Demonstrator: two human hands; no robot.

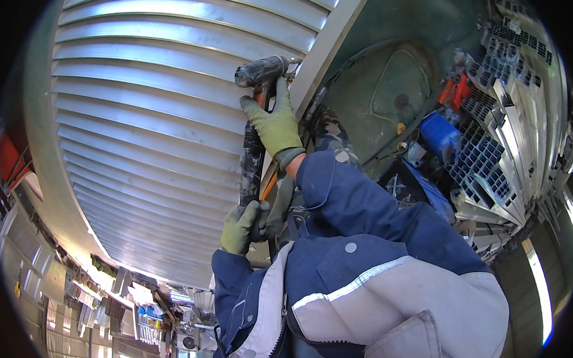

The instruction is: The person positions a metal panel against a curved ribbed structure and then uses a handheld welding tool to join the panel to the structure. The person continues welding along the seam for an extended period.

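Observation:
A black pistol-shaped power tool [263,72] with a reddish-orange part lies over the slatted metal panel [143,115]; its nose points at the panel's frame bar [332,46]. Whether it is a drill or a rivet gun I cannot tell. My right hand [274,122], in a yellow-green glove, is closed round its grip just below the head. A long black, scuffed section runs down from there toward my left hand [240,227]. That gloved hand has its fingers curled, beside the lower end of a thin orange strip [269,186]; what lies inside its grasp is hidden.
Right of the frame bar, a looped cable [375,89] lies on the green floor. Farther right are a blue container [439,134], red-orange objects [455,90] and stacked metal profiles [484,164]. Cluttered shelving [148,313] stands at the lower left. My camouflage-clad leg [332,135] is beside the bar.

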